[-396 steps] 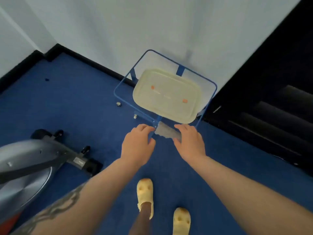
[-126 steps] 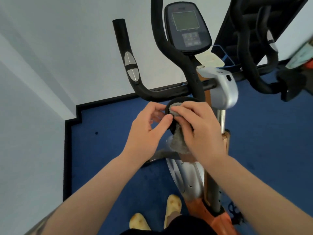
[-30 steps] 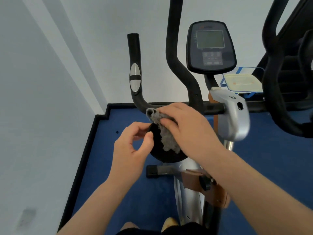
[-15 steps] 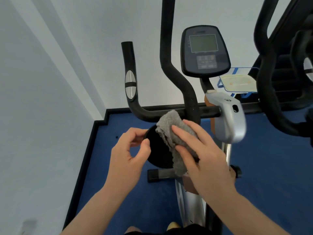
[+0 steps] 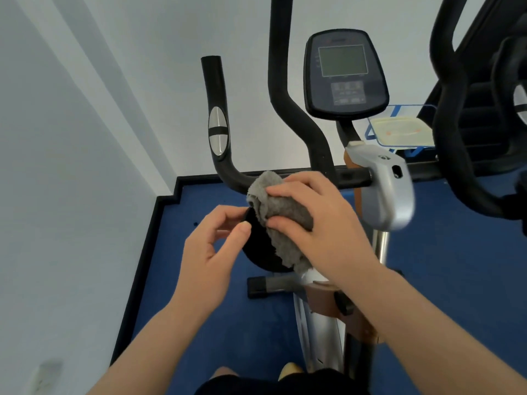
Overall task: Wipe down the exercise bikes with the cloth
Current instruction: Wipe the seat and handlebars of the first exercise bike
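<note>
White walls fill the far left, meeting blue carpet [image 5: 456, 280] along a black skirting board [image 5: 142, 240] that steps round the corner. Moving in, the left hand [image 5: 211, 252] sits low and centre-left, fingers curled, thumb and fingertips pinching the left rim of a round black disc [image 5: 261, 252] on the exercise bike [image 5: 319, 332]. Above it the black handlebar [image 5: 216, 115] rises upright, a silver oval sensor pad [image 5: 218, 131] set into its grip, and a second black bar [image 5: 296, 109] curves up beside it. Centre now: the grey cloth [image 5: 281, 215] is bunched over the top and right side of that disc, one fold poking up against the crossbar, its ragged lower edge hanging down past the disc. The right hand [image 5: 322, 220] has it, thumb and fingers curled around the cloth and pressing it onto the disc. Behind, the console [image 5: 343, 72] shows a blank grey screen above a button panel. Right of the hands, a silver housing [image 5: 390, 189] caps the post, with brown trim below. Further back a pale tray [image 5: 402, 132] sits on a blue wire stand [image 5: 399, 109]. At the far right, black handlebars of a second machine [image 5: 462, 138] loop down the edge.
</note>
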The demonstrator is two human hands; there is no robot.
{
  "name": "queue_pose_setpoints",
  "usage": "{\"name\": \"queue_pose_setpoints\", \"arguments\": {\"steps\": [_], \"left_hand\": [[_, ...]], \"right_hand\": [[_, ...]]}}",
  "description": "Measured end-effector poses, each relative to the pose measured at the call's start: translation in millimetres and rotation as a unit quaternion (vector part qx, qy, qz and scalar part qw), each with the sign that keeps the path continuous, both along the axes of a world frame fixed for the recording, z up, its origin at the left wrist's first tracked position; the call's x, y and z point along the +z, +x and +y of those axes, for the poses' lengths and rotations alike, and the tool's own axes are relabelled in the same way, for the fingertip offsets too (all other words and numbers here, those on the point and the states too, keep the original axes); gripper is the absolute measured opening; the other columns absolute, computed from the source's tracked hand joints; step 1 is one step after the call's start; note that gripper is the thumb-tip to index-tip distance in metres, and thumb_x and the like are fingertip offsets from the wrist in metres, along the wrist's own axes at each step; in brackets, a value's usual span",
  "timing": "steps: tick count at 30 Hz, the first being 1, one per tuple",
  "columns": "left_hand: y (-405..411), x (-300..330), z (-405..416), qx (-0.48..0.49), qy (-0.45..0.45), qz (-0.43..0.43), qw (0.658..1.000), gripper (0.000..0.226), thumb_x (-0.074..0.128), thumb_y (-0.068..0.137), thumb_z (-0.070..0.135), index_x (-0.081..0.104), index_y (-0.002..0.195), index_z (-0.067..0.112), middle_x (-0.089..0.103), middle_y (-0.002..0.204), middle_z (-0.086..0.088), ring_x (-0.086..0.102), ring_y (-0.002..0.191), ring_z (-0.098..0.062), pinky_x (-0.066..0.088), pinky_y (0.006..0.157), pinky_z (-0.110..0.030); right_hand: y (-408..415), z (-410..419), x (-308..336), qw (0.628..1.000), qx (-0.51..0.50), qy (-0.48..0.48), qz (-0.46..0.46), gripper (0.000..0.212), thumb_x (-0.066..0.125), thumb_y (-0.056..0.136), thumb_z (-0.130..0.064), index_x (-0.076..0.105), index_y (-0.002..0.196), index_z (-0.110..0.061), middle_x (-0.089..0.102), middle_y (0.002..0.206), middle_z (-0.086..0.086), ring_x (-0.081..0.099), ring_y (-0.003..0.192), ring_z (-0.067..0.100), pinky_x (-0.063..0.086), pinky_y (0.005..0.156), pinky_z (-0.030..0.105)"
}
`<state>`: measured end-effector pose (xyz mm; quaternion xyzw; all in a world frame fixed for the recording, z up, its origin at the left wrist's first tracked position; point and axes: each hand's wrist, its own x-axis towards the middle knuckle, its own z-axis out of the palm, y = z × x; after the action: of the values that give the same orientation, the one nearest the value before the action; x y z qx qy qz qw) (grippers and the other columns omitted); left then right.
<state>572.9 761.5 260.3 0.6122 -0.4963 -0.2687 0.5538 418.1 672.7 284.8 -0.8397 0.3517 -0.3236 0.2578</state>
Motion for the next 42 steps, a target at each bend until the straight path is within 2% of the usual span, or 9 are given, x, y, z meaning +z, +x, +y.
{"name": "queue_pose_setpoints", "arguments": {"steps": [6,10,13,18,22,29,35,38,42], "left_hand": [[5,1,7,-0.044,0.018,0.03,0.998,0.027,0.054,0.093,0.034,0.068,0.115,0.025,0.071,0.11,0.008,0.064,0.107,-0.015,0.048,0.089,-0.02],[6,1,6,-0.046,0.006,0.055,0.997,0.031,0.043,0.098,0.023,0.068,0.114,0.018,0.072,0.109,0.008,0.065,0.106,-0.01,0.047,0.085,-0.014],[5,-1,8,-0.046,0.003,0.052,0.998,0.033,0.039,0.099,0.022,0.067,0.117,0.019,0.071,0.112,0.009,0.064,0.109,-0.009,0.047,0.086,-0.013],[5,-5,6,-0.021,0.004,0.058,0.998,0.032,0.041,0.097,0.024,0.067,0.113,0.025,0.072,0.108,0.012,0.064,0.105,-0.008,0.048,0.087,-0.017],[3,-7,7,-0.016,0.004,0.062,0.998,0.033,0.04,0.097,0.026,0.068,0.115,0.022,0.072,0.11,0.009,0.064,0.108,-0.011,0.049,0.088,-0.02],[-9,0,-5,0.047,-0.013,0.029,0.998,0.029,0.042,0.099,0.029,0.07,0.096,0.021,0.07,0.091,0.009,0.064,0.09,-0.008,0.047,0.078,-0.015],[-14,-2,-12,0.084,0.009,-0.022,0.996,0.022,0.044,0.096,0.033,0.064,0.09,0.028,0.065,0.085,0.011,0.059,0.085,-0.014,0.047,0.074,-0.028],[-11,0,-11,0.075,0.01,-0.032,0.997,0.022,0.043,0.094,0.039,0.063,0.089,0.031,0.064,0.082,0.012,0.058,0.079,-0.011,0.044,0.07,-0.024],[-9,-2,-10,0.069,0.017,-0.033,0.997,0.023,0.043,0.092,0.044,0.063,0.089,0.033,0.062,0.077,0.016,0.053,0.071,-0.004,0.038,0.067,-0.02]], "right_hand": [[-8,0,0,0.988,0.034,-0.149,0.011,0.014,0.071,0.081,-0.025,0.074,0.092,-0.017,0.062,0.109,0.0,0.053,0.105,0.015,0.038,0.092,0.03],[1,3,6,0.986,0.052,-0.151,0.054,0.017,0.063,0.083,-0.031,0.071,0.092,-0.018,0.063,0.103,-0.002,0.054,0.101,0.017,0.03,0.094,0.026],[-14,20,-2,0.976,0.079,-0.19,0.071,0.019,0.058,0.087,-0.029,0.072,0.092,-0.018,0.065,0.101,0.0,0.057,0.099,0.018,0.031,0.101,0.028],[8,20,3,0.987,0.011,-0.155,0.034,0.014,0.064,0.086,-0.021,0.071,0.094,-0.012,0.063,0.1,0.006,0.058,0.09,0.021,0.046,0.082,0.036],[-8,44,-14,0.975,-0.022,-0.22,0.04,0.018,0.058,0.087,-0.02,0.073,0.091,-0.011,0.066,0.097,0.011,0.06,0.095,0.025,0.044,0.093,0.036],[6,25,-15,0.969,-0.101,-0.225,0.023,0.011,0.063,0.085,-0.016,0.071,0.091,-0.011,0.063,0.101,0.012,0.056,0.096,0.026,0.036,0.087,0.033],[5,18,-13,0.969,-0.092,-0.226,0.037,0.011,0.066,0.082,-0.012,0.071,0.092,-0.011,0.062,0.101,0.013,0.056,0.097,0.028,0.043,0.082,0.037],[7,24,-12,0.98,-0.094,-0.175,0.02,0.011,0.064,0.084,-0.009,0.069,0.094,-0.008,0.059,0.105,0.015,0.055,0.099,0.029,0.05,0.074,0.042],[-16,25,-15,0.974,-0.039,-0.223,0.026,0.008,0.061,0.084,-0.011,0.068,0.087,-0.009,0.058,0.096,0.01,0.052,0.093,0.024,0.044,0.077,0.04]]}}
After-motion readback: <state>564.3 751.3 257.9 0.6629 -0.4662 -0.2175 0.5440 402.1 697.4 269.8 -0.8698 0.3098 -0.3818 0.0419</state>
